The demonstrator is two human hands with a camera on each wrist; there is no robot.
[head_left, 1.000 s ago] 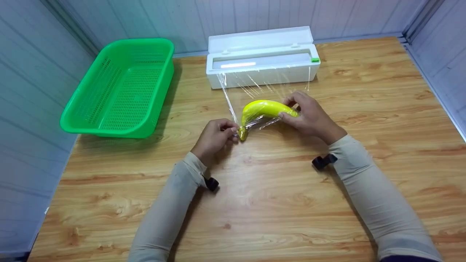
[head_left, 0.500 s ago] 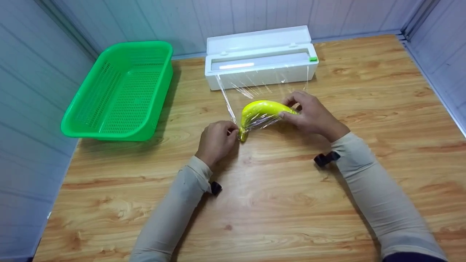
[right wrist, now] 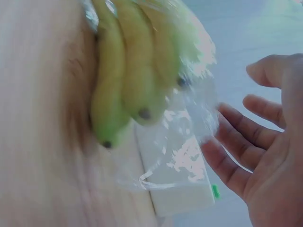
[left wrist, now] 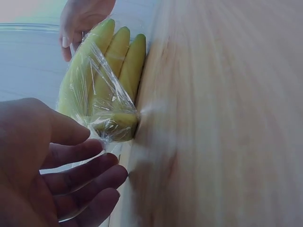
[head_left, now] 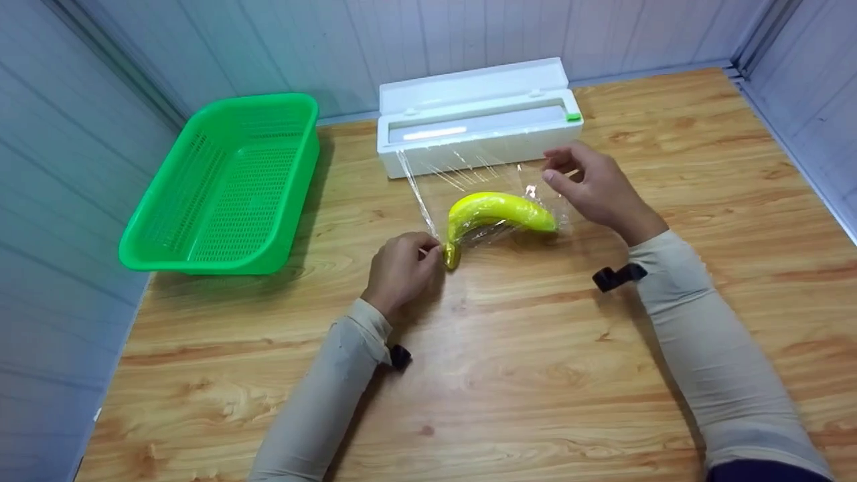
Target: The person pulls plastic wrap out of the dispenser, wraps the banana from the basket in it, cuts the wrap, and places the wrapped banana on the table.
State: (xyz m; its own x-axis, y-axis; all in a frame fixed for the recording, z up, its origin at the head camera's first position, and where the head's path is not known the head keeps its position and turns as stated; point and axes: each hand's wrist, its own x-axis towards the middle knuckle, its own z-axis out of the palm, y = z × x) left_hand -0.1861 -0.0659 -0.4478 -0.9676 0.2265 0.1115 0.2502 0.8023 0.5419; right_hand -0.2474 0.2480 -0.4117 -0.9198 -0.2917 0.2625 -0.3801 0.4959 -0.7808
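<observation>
A bunch of yellow bananas [head_left: 502, 206] lies on its side on the wooden table, wrapped in clear cling film [left wrist: 106, 71]. From the bunch the film stretches back to the white dispenser box [head_left: 482, 148]. My left hand [head_left: 402, 268] is at the stem end, its thumb and forefinger pinching the gathered film there. Beyond the banana tips, my right hand [head_left: 596, 184] is off the fruit, fingers spread and loosely bent. Loose film [right wrist: 184, 156] hangs past the tips, close to the right fingertips in the right wrist view.
On the left of the table [head_left: 509, 375] stands a green plastic basket [head_left: 304, 181] with slotted sides. The dispenser's lid [head_left: 472, 84] is up, near the back wall, and a small green slider [head_left: 573, 117] sits at its right end.
My right hand has let go of the bananas and moved up and to the right. My left hand stays at the stem end, its fingers closing in on the film.
</observation>
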